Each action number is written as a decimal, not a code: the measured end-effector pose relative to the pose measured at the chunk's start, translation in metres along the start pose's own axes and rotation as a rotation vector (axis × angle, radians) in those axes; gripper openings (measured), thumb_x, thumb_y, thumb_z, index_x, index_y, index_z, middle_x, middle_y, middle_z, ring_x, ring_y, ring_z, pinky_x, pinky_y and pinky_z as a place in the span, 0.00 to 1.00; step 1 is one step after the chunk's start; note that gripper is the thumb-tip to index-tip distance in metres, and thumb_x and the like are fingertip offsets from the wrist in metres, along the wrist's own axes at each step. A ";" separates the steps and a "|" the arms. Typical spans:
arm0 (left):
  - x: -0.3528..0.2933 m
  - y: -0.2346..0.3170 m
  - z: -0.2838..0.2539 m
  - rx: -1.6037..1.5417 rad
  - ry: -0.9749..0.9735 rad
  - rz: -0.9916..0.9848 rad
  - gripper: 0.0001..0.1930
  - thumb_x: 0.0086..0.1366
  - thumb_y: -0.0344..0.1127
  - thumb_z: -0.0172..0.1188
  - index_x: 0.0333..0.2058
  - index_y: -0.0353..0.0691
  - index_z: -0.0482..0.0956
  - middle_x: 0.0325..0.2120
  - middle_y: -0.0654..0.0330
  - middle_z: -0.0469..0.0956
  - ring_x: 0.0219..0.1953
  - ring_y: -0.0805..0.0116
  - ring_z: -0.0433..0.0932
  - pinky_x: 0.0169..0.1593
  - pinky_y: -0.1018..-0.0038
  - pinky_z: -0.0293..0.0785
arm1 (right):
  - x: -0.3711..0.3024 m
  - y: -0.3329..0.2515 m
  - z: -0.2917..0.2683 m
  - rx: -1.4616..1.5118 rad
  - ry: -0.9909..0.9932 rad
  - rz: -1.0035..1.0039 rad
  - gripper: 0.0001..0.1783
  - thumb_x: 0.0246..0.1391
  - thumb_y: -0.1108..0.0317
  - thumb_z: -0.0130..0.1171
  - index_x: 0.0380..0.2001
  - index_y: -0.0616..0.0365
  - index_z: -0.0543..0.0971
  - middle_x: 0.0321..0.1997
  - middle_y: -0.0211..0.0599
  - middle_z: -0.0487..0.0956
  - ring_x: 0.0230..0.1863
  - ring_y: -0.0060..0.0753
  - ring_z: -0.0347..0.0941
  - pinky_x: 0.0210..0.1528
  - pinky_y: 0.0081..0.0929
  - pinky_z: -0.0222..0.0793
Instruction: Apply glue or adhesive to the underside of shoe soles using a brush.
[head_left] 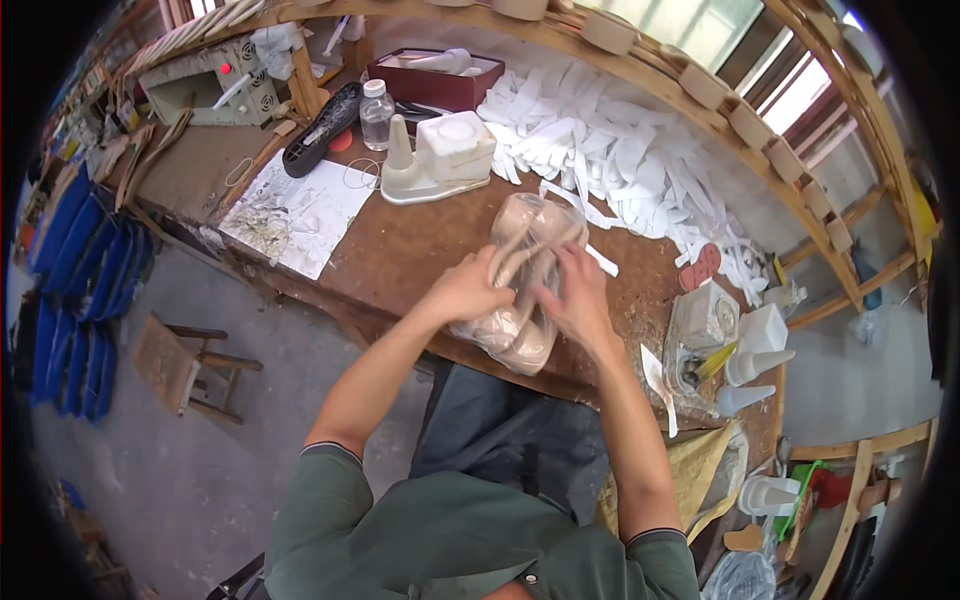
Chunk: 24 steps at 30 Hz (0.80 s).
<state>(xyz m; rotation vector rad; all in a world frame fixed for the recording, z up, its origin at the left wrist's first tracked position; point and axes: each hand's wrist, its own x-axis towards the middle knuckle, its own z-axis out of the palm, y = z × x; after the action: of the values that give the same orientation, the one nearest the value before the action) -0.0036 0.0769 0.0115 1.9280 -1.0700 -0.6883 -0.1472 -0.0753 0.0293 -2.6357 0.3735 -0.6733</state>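
Observation:
A clear plastic bag (537,225) lies near the front edge of the workbench, with beige, rounded, shoe-like pieces (527,345) inside. Creases and shine on the plastic hide their exact kind. My left hand (468,288) grips the bag's left side, its thumb reaching onto the middle. From the other side my right hand (578,295) holds the bag, fingers over its upper right and thumb toward the centre. Both hands press the plastic between them, a short distance apart.
White strips (620,145) pile up along the back of the brown workbench (400,265). A cream stand with a cone (436,160), a clear bottle (377,115) and a black shoe sole (322,130) stand back left. White containers (755,335) sit right. A wooden stool (180,365) is on the floor left.

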 end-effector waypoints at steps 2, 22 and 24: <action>-0.009 0.020 -0.003 0.122 0.021 -0.133 0.39 0.49 0.47 0.58 0.58 0.39 0.56 0.53 0.40 0.64 0.53 0.41 0.66 0.56 0.60 0.63 | 0.017 -0.002 0.015 -0.385 -0.049 -0.118 0.39 0.36 0.56 0.66 0.51 0.62 0.66 0.58 0.52 0.63 0.60 0.53 0.57 0.61 0.46 0.50; -0.011 -0.064 -0.033 -0.784 0.004 0.015 0.17 0.57 0.28 0.55 0.47 0.33 0.71 0.40 0.55 0.76 0.42 0.68 0.76 0.46 0.73 0.73 | 0.078 0.201 0.060 0.715 0.105 0.716 0.14 0.48 0.77 0.49 0.39 0.68 0.76 0.37 0.49 0.78 0.35 0.40 0.76 0.37 0.32 0.73; -0.010 -0.065 -0.020 -0.928 0.070 -0.103 0.17 0.58 0.28 0.54 0.47 0.33 0.71 0.41 0.55 0.76 0.42 0.69 0.76 0.46 0.73 0.73 | 0.066 0.171 0.069 1.332 -0.032 0.915 0.13 0.50 0.77 0.49 0.39 0.67 0.76 0.37 0.44 0.78 0.35 0.35 0.76 0.37 0.29 0.73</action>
<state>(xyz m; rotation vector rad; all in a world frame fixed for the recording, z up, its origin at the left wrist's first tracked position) 0.0349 0.1138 -0.0327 1.1813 -0.4556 -0.9499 -0.0829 -0.2288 -0.0746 -1.0345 0.7112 -0.3257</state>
